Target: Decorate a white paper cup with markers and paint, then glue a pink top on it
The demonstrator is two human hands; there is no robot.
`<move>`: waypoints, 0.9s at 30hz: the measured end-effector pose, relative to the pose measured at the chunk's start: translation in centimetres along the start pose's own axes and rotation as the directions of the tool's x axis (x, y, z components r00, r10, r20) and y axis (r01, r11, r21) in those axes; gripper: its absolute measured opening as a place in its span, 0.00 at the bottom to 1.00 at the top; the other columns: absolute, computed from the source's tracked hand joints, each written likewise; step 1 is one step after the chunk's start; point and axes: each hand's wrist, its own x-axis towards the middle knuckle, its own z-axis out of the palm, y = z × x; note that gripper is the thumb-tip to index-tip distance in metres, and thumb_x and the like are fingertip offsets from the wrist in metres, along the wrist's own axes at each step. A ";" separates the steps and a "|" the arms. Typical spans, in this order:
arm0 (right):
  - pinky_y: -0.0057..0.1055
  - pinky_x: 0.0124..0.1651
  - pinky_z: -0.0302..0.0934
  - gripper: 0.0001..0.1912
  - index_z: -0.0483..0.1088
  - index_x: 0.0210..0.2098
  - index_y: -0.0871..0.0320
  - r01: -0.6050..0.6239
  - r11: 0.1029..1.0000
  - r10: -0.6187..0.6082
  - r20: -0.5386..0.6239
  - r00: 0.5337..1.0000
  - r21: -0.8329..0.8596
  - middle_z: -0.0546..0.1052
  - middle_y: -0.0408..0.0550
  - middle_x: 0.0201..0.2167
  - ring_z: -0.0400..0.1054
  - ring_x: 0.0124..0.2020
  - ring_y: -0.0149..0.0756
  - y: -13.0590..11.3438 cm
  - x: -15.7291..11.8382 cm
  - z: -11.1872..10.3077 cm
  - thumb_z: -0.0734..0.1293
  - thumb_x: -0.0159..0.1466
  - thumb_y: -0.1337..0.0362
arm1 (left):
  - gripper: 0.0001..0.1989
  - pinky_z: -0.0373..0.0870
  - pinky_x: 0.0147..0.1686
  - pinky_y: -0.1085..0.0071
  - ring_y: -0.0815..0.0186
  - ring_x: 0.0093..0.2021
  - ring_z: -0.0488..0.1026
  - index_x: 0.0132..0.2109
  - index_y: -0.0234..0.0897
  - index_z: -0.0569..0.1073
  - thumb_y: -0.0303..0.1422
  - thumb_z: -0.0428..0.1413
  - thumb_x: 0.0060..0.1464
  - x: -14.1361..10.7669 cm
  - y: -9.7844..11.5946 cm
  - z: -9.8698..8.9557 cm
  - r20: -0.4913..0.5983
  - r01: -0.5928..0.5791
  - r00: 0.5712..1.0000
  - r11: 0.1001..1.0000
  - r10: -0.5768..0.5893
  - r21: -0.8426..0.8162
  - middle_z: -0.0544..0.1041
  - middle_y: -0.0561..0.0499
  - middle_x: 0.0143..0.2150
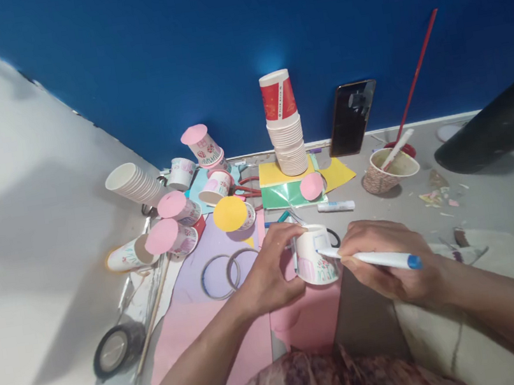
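Observation:
A white paper cup point(314, 261) stands upside down, its wide rim toward me, with a pink door shape, green grass strokes and a blue-outlined square drawn on it. My left hand point(275, 267) grips the cup from the left, thumb near the rim and fingers at the narrow end. In my right hand point(387, 256) is a white felt-tip pen point(373, 257) with a blue end, its tip touching the cup beside the blue square. Two grey rings point(216, 278) lie on purple paper left of my left hand. A white glue stick point(335, 206) lies behind the cup.
Decorated cups with pink point(163, 237) or yellow point(230, 214) paper discs stand at the left. A tall cup stack point(290, 149) and a leaning phone point(353, 119) are at the blue wall. A cup with a brush point(389, 171), a dark cylinder point(492, 122) and black tape point(113, 352) flank the workspace.

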 end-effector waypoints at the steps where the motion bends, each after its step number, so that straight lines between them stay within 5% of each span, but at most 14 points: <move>1: 0.30 0.32 0.68 0.08 0.71 0.42 0.53 -0.002 1.000 0.002 0.001 1.000 -0.005 0.79 0.44 0.27 0.74 0.26 0.35 0.0 0.0 -0.1 0.65 0.68 0.73 | 0.42 0.70 0.64 0.48 0.49 0.63 0.70 0.63 0.48 0.68 0.17 0.61 0.40 0.0 0.0 0.0 0.000 0.005 1.000 1.000 -0.005 -0.007 0.70 0.44 0.61; 13: 0.30 0.27 0.69 0.09 0.72 0.35 0.51 -0.133 0.987 0.127 -0.072 0.989 -0.086 0.79 0.42 0.23 0.75 0.21 0.35 -0.5 0.1 -0.9 0.66 0.66 0.73 | 0.42 0.69 0.66 0.49 0.49 0.65 0.70 0.64 0.47 0.68 0.17 0.61 0.40 0.0 -0.4 -0.3 -0.001 0.028 1.000 0.998 -0.028 -0.048 0.70 0.44 0.62; 20: 0.31 0.28 0.70 0.07 0.74 0.38 0.52 -0.068 0.997 0.066 -0.086 0.994 -0.028 0.80 0.43 0.25 0.76 0.24 0.35 -0.5 0.2 -0.6 0.67 0.66 0.72 | 0.42 0.71 0.64 0.51 0.51 0.64 0.70 0.64 0.48 0.68 0.17 0.60 0.41 0.0 -0.4 -0.1 -0.013 0.013 1.000 0.999 -0.013 -0.034 0.70 0.44 0.62; 27: 0.29 0.26 0.67 0.07 0.74 0.36 0.54 -0.137 0.990 0.133 -0.136 0.982 -0.023 0.78 0.42 0.24 0.74 0.22 0.33 -0.4 0.1 -0.8 0.67 0.66 0.72 | 0.42 0.70 0.65 0.51 0.51 0.64 0.70 0.65 0.47 0.67 0.18 0.61 0.41 0.1 -0.2 -0.2 -0.006 0.033 0.999 0.998 -0.033 -0.053 0.70 0.44 0.63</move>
